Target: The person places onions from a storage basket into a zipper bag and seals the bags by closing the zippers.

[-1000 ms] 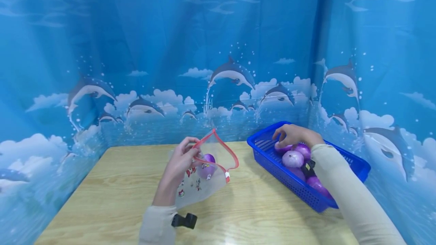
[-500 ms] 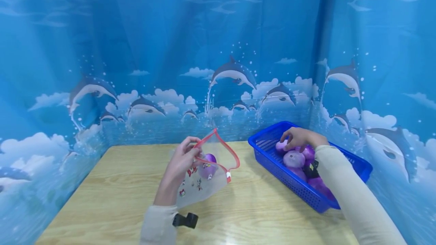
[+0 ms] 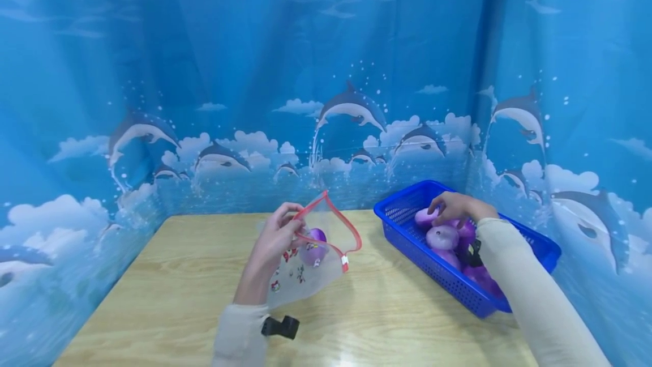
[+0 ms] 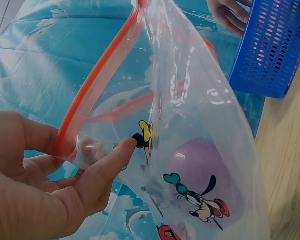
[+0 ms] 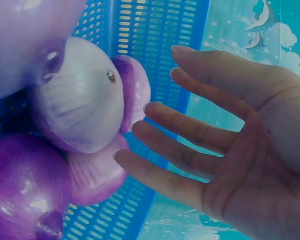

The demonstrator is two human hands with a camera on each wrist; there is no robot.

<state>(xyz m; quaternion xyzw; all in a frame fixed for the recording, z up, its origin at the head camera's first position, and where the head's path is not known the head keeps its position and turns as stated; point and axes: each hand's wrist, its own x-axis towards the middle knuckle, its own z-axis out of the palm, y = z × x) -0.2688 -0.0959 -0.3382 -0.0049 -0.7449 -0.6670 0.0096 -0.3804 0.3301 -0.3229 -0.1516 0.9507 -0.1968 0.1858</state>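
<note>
My left hand (image 3: 277, 237) pinches the rim of a clear slider bag (image 3: 297, 279) between thumb and fingers. Its red zip edge (image 4: 92, 87) gapes, and cartoon figures are printed on the film. Inside the bag lies one purple onion (image 4: 202, 177). Over the blue basket (image 3: 428, 268), my right hand (image 3: 455, 207) hovers with spread, lightly bent fingers and holds nothing. Closest to its fingertips in the right wrist view are a pale onion (image 5: 80, 95) and a pinkish onion (image 5: 97, 172). Several purple onions are heaped there, some partly hidden by the right arm.
Under the bag and basket is a light wooden table (image 3: 193, 276). A blue dolphin-print curtain (image 3: 244, 101) hangs behind it and along the right side. Black camera mounts sit at both wrists.
My right hand has shifted slightly to the right over the basket, exposing more of the far onion. My left hand keeps its grip on the bag, which stays nearly still.
</note>
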